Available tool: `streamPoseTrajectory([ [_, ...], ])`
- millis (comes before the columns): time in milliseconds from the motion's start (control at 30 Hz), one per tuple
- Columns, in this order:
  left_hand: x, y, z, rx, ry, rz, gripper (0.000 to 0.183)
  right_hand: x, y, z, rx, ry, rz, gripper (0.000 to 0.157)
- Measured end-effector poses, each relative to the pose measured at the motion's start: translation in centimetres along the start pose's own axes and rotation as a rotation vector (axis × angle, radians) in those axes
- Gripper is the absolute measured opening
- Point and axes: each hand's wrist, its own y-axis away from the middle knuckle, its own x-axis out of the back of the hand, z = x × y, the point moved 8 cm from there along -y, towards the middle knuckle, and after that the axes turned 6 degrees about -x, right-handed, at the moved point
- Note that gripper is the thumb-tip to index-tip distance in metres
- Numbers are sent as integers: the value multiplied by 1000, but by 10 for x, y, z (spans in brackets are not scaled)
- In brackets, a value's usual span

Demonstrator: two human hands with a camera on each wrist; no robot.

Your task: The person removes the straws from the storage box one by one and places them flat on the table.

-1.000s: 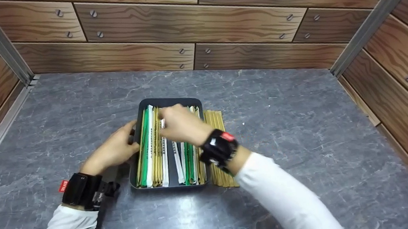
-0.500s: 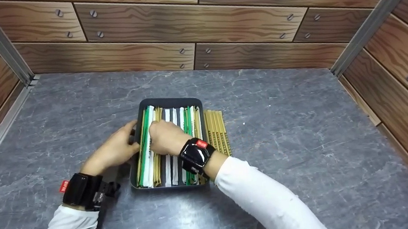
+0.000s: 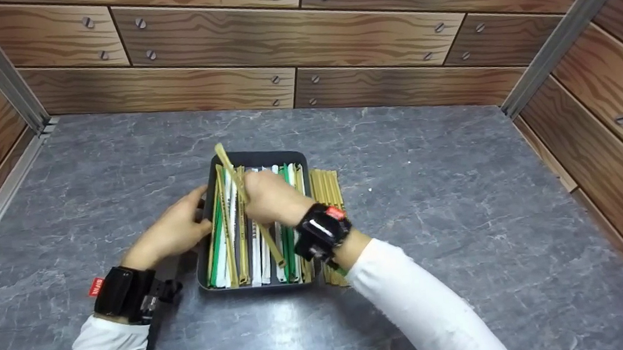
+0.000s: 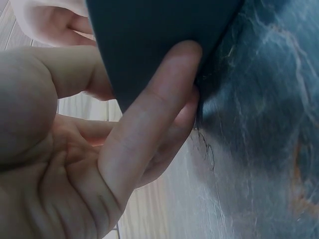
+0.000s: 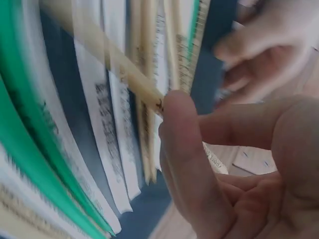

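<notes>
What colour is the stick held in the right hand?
The stick in the right hand is yellowish gold, seen best in the head view.

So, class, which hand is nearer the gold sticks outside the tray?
Right. The right hand is over the tray, left of those gold sticks; the left hand touches the tray's left wall.

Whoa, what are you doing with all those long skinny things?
A person is handling thin sticks. The right hand pinches a yellowish stick, held slantwise over the dark tray. The left hand rests its fingers against the tray's outer left side. Green, white and yellowish sticks lie lengthwise inside, and a row of yellowish sticks lies on the gray table, beside the tray's right side.
</notes>
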Motion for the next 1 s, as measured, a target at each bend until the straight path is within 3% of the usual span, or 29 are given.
streamPoseTrajectory([
  [133,-1,0,-1,16,5,-14,82,27,14,9,45,-166,49,42],
  [267,0,0,0,19,4,-18,82,59,31,26,122,-371,133,33],
  [367,0,0,0,20,11,-15,82,81,44,47,156,-535,212,27],
  [500,1,0,0,15,7,-11,82,99,55,87,146,-659,305,24],
  [700,0,2,0,5,13,-8,82,98,60,147,41,-708,356,24],
  [1000,-1,1,2,-6,6,-6,81,71,46,215,-207,-567,283,33],
])
